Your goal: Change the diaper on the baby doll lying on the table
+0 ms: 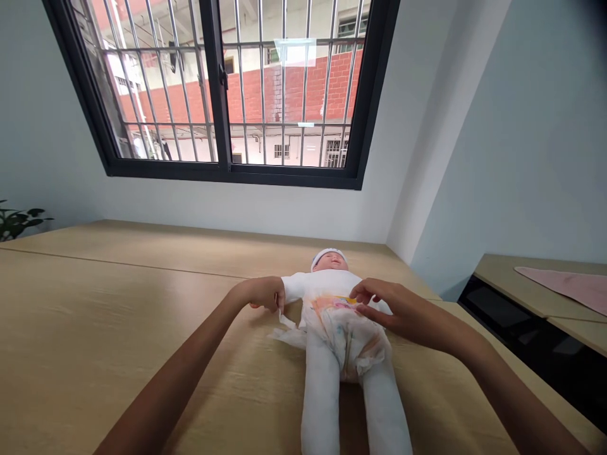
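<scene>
The diaper [351,328] lies over the hips of the doll [332,278], which is on its back on the wooden table [142,328], so the diaper's printed front faces up, within both hands' reach. The left hand [268,292] pinches a white strip [286,321] at the diaper's side, apparently keeping it drawn outward. The right hand [391,304] is at the waist, thumb and fingers loosely parted, perhaps to steady the front; whether they press it is unclear.
</scene>
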The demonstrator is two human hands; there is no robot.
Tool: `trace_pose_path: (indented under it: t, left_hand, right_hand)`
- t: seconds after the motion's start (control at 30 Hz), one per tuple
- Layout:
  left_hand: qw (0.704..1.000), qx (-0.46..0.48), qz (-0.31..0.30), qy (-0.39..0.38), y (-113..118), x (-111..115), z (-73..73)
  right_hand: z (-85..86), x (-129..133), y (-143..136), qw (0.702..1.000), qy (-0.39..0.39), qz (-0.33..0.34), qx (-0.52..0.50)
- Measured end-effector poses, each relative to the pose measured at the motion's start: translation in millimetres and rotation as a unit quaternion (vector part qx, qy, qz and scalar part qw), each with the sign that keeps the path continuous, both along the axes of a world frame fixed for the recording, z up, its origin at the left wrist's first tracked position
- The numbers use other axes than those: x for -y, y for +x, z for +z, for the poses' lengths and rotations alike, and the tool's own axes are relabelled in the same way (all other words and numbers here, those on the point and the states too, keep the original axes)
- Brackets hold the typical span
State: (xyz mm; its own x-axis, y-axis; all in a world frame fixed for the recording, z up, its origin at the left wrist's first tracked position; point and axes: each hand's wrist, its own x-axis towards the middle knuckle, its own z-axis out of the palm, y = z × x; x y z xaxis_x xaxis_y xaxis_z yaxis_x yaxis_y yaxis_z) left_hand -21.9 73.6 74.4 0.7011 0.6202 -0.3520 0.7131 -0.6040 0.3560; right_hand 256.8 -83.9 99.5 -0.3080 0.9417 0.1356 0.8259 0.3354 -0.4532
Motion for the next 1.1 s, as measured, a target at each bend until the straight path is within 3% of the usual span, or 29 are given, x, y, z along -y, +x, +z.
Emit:
trace_pose_path:
  t: [0.23, 0.4, 0.57, 0.67, 0.8, 1.1]
  left_hand:
    - [0.993, 0.112, -0.029, 0.010, -10.5, 18.4, 34.6]
    - [0.994, 0.112, -0.010, -0.013, -3.3, 35.9, 42.3]
    - [0.993, 0.101, 0.055, -0.005, 8.8, 42.2, 34.5]
    - [0.991, 0.128, 0.039, -0.001, 15.7, 45.6, 29.5]
    - [0.973, 0.217, 0.009, -0.072, 26.1, 48.0, 20.5]
    - [0.938, 0.330, 0.062, -0.086, 50.7, 49.0, -11.7]
  right_hand:
    - [-15.3, 2.0, -16.3, 0.996, 0.038, 0.078, 0.019]
    - [-31.5, -4.2, -24.7, 0.994, 0.052, 0.091, 0.033]
    - [-31.3, -3.4, -29.8, 0.993, 0.056, 0.085, 0.054]
    - [-30.8, -1.8, -31.8, 0.992, 0.066, 0.088, 0.059]
    - [-34.8, -1.8, -37.5, 0.988, 0.094, 0.093, 0.078]
    - [-40.6, -2.2, -49.1, 0.974, 0.147, 0.117, 0.124]
